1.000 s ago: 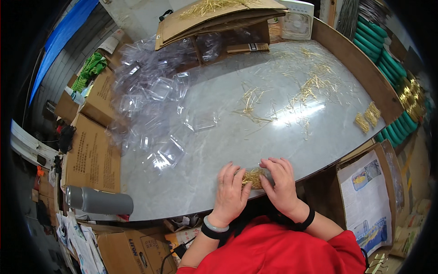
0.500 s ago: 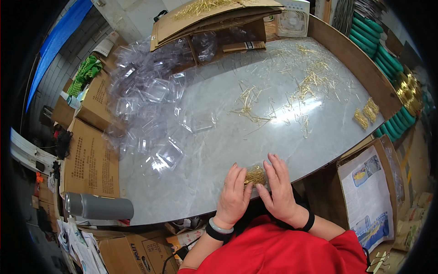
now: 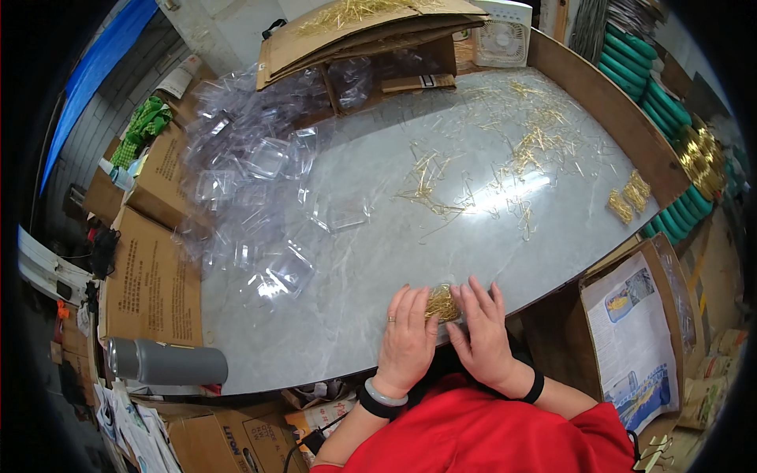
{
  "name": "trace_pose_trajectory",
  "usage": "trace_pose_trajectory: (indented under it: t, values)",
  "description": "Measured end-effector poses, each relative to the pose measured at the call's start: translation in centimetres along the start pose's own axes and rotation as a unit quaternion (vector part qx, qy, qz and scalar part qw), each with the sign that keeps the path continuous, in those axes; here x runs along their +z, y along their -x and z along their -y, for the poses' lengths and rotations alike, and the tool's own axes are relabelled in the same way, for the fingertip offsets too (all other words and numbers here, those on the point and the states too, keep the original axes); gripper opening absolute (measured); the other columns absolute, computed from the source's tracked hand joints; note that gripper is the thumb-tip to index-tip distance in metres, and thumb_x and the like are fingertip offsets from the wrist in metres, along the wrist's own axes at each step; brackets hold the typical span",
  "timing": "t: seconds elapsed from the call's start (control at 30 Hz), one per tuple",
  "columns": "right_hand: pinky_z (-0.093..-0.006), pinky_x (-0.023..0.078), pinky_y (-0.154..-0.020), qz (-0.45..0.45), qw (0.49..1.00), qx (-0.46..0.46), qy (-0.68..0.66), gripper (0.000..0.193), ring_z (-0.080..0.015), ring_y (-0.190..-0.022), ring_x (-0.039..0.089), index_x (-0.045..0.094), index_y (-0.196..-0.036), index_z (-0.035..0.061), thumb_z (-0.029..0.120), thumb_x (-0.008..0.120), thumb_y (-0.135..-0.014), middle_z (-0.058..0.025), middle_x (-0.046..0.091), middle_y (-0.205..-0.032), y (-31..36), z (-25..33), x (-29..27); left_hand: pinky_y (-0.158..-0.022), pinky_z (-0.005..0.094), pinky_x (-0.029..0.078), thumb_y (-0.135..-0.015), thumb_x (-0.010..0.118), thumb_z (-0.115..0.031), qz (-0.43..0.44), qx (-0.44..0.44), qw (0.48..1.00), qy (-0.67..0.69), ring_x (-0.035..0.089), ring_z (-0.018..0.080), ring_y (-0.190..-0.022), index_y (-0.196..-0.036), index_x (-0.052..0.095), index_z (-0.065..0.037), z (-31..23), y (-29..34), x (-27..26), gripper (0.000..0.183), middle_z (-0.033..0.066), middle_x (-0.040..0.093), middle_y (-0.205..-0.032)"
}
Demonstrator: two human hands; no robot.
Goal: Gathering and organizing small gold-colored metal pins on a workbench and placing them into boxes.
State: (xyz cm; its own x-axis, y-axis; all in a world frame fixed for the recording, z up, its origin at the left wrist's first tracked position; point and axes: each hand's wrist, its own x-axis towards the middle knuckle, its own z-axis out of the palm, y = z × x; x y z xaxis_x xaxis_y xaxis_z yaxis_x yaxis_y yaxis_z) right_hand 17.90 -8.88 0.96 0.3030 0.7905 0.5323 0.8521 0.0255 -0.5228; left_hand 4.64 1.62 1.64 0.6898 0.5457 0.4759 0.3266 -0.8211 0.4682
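At the near edge of the table, a compact bundle of gold wire pieces [image 3: 441, 303] sits between my two hands; whether clear plastic surrounds it is hard to make out. My left hand [image 3: 407, 337] presses against its left side, fingers together and pointing away from me. From the other side my right hand [image 3: 482, 335] holds it, the thumb low and the fingers along its right edge. My fingers partly cover the bundle. Farther off lie loose gold wire pieces [image 3: 426, 177], bent at the ends, with a denser scatter [image 3: 544, 138] toward the back right.
A heap of clear plastic boxes [image 3: 268, 158] covers the table's left side. Two gold wire bundles [image 3: 620, 206] lie at the right edge. A grey bottle [image 3: 165, 362] lies at the near left corner. Cardboard [image 3: 355, 39] and a white fan [image 3: 502, 41] stand at the back.
My right fingers have shifted slightly along the bundle's right side and spread a little. The left hand stays against it. The whole view has moved slightly.
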Motion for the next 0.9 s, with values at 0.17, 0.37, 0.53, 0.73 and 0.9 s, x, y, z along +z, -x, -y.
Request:
trace_pose_trajectory:
  t: [0.17,0.37,0.53,0.73,0.9]
  values:
    - [-0.0609,0.029,-0.117,0.025,0.999,-0.005,-0.035,0.065,-0.0423,-0.136,0.049,0.044,-0.146,-0.0037,0.011,0.072,-0.090,-0.0198,0.059,-0.140,-1.2,0.1,0.1,-0.108,0.0479,0.045,-0.097,0.063,-0.009,-0.007,0.005,1.000,0.009,0.050,0.0414,-0.128,-0.137,0.052,0.004,0.3,0.1,0.2,0.044,0.0206,0.052,-0.133]
    - [-0.0582,0.033,-0.116,-0.003,0.999,-0.002,-0.049,0.063,-0.0427,-0.137,0.046,0.047,-0.145,-0.0010,0.010,0.072,-0.089,-0.0184,0.052,-0.146,-2.1,-0.7,0.0,-0.106,0.0478,0.044,-0.095,0.065,-0.009,-0.005,0.004,1.000,-0.016,0.050,0.0391,-0.126,-0.130,0.058,0.002,-0.2,-0.2,-0.1,0.038,0.0177,0.054,-0.130]
    - [-0.0569,0.033,-0.116,0.014,0.999,-0.051,-0.005,0.060,-0.0403,-0.137,0.046,0.049,-0.144,0.0018,0.011,0.071,-0.089,-0.0183,0.051,-0.147,-1.9,-2.0,0.5,-0.106,0.0470,0.042,-0.095,0.065,-0.012,0.036,0.013,0.999,-0.025,0.051,0.0372,-0.123,-0.129,0.062,-0.001,-0.2,-0.8,-0.4,0.036,0.0153,0.056,-0.126]
    - [-0.0607,0.028,-0.118,0.081,0.994,-0.065,0.021,0.063,-0.0408,-0.139,0.042,0.053,-0.142,0.0045,0.037,0.072,-0.091,-0.0185,0.046,-0.150,-1.7,-1.2,-0.4,-0.108,0.0491,0.040,-0.098,0.063,-0.020,0.031,-0.001,0.999,0.019,0.051,0.0384,-0.126,-0.142,0.051,0.000,0.6,-0.2,-0.3,0.050,0.0177,0.056,-0.130]
    - [-0.0631,0.024,-0.117,0.113,0.989,-0.051,0.078,0.081,-0.0438,-0.138,0.041,0.054,-0.141,0.0060,0.053,0.079,-0.080,-0.0209,0.045,-0.149,-2.0,0.0,-0.7,-0.117,0.0465,0.033,-0.109,0.042,-0.042,0.046,-0.085,0.938,0.332,0.044,0.0391,-0.141,-0.157,0.024,0.005,2.0,0.5,-1.0,0.070,0.0227,0.051,-0.146]
